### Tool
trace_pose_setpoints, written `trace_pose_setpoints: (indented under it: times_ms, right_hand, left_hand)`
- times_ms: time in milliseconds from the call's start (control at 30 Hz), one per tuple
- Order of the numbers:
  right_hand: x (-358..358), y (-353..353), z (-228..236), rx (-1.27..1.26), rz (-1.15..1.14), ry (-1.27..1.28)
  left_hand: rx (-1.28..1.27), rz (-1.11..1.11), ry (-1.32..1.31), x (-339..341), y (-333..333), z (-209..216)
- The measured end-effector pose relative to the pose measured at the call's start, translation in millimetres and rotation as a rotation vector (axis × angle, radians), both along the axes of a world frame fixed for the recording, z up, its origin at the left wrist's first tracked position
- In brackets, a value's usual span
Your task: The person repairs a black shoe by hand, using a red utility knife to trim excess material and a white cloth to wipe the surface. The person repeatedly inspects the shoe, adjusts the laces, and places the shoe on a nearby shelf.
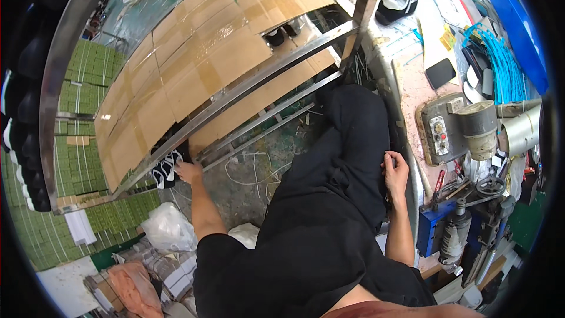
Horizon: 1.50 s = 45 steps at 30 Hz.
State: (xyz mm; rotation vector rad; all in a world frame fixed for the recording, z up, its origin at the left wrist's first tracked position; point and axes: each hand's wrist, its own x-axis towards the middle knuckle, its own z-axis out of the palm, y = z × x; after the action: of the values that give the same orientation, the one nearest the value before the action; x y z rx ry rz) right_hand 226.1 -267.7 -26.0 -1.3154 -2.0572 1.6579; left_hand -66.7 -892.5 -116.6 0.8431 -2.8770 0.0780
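Black-and-white striped bundle (165, 169) lies just left of our left hand (188, 171), nearer of two, below silver metal rail (321, 41) (long axis unclear to us). Left fingers at its edge; opening, grip, cannot tell. Right hand (396, 172) half open, seemingly empty, beside black-trousered thigh (359, 135).

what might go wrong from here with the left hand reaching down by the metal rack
The left hand is close to the bars of the metal rack, so knuckles might knock or scrape on them. The black-and-white items at its fingers could snag or slip if pulled carelessly; the grip itself is unclear. Loose white cord lies looped on the floor and might catch a foot.
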Motion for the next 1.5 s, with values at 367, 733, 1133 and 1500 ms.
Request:
trace_pose_setpoints:
  times_ms: [367, 733, 1133, 1500]
  right_hand:
    - [23.5, 0.6, -36.2, -0.081, -0.073, 0.112]
    - [-3.3, -14.2, -18.7, 0.006, -0.080, 0.079]
    - [-14.6, -0.7, 35.7, -0.393, -0.047, 0.424]
    - [46.0, 36.1, 105.9, -0.315, -0.437, 0.647]
  left_hand:
    - [-0.003, -0.018, -0.280, -34.1, -69.9, 2.7]
    - [0.356, -0.303, 0.138, -9.5, -35.7, -42.3]
    - [0.898, -1.546, -0.030, 113.9, 327.3, 170.4]
    - [0.505, -2.127, 0.053, 137.8, 467.9, 239.5]
